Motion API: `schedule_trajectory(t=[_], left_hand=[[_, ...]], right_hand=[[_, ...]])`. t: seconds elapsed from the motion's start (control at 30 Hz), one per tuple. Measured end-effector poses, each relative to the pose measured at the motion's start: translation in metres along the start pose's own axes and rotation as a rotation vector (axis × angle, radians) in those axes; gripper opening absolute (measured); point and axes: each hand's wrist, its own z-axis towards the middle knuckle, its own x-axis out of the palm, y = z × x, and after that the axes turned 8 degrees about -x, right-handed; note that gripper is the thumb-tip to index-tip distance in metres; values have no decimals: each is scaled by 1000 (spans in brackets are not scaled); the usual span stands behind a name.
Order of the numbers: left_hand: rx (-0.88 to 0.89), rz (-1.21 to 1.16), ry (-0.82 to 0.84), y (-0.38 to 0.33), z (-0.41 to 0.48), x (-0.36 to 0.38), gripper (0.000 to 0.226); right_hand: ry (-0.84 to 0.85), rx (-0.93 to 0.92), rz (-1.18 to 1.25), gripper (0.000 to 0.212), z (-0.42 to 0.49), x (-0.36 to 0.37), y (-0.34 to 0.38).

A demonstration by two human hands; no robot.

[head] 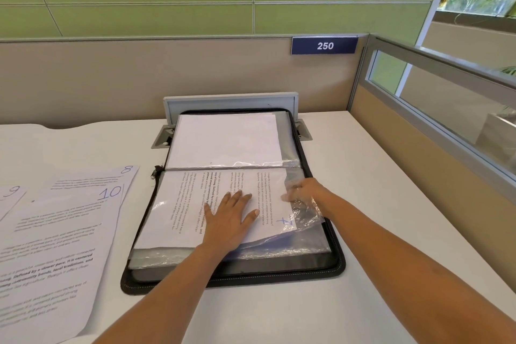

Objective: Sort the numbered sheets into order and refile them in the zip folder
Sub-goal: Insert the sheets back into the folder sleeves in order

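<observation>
Head view: a numbered sheet lies partly inside a clear sleeve of the open zip folder.
The folder sits mid-desk, its long axis running away from the person and its far edge at a grey flap. The sheet lies crosswise on the near half, top pointing right. The left hand presses it with straight, spread fingers. The right hand reaches under the sleeve's lifted right edge; its grip is unclear. Loose sheets lie to the left, with bare desk to the right.
</observation>
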Motion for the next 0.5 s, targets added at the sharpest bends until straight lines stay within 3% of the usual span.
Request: schedule_trajectory(t=[0.17,0.37,0.5], left_hand=[[6,-2,14,-4,-1,1,54],[7,-49,0,0,-2,-2,52],[6,-66,-21,-1,-4,-5,53]], right_hand=[[7,-32,-21,36,-3,-1,-3],[-78,-8,207,14,-14,-15,-15],[0,39,458,55,-24,-32,-17]])
